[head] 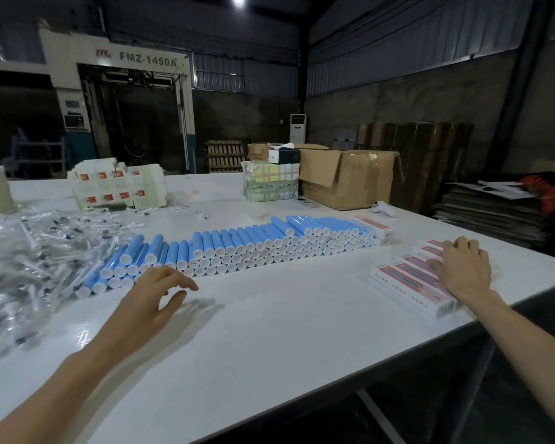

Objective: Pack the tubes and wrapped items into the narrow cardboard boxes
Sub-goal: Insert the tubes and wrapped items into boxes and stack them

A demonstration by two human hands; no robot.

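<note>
Blue white-capped tubes [237, 248] stacked in long row, centre; wrapped items [23, 251] heaped left; narrow red-white boxes [410, 277] side by side, right.

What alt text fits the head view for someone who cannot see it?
A person's left hand hovers open before a stacked row of blue tubes on a white table, while the right hand rests on narrow red-and-white boxes. A heap of clear wrapped items lies at the left; a big cardboard box stands at the back.
</note>
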